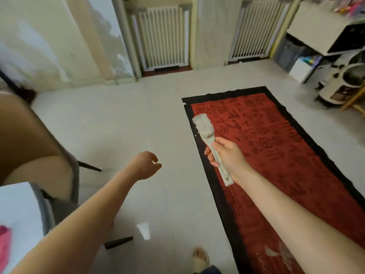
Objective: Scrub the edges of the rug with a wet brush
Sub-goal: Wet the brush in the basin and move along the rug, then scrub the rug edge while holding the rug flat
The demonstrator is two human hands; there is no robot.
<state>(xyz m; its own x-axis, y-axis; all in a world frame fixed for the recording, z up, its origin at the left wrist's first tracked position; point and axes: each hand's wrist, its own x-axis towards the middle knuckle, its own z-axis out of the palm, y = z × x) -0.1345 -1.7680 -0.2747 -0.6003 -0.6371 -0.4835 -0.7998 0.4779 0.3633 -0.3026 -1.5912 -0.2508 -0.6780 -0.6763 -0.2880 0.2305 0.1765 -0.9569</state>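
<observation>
- Gripping the brush [209, 143] by its pale handle, the right hand [227, 158] holds it in the air above the near-left part of the rug [292, 165], bristle head pointing away and up; the bristles are not touching the fabric.
- Hanging over bare floor [138, 119] to the left of the rug, the left hand [145, 165] has loosely curled fingers and holds nothing.
- The brush looks light and rigid, probably plastic, with a long flat handle. If it is wet it may be slippery, so a full wrap around the middle of the handle, as now, seems the sound grip; moving closer to the head would likely give more pressure for scrubbing.
- Whether the bristles are wet cannot be told from this view.
- The rug lies flat on the floor, red with dark patterns and a black border [213, 178]. It looks thin and soft, so I judge it could bunch or slide under hard strokes; the free hand could pin the edge.
- No bucket or basin of water is in view. At far right some storage boxes [296, 62] sit under a shelf; their contents are too blurred to tell.
</observation>
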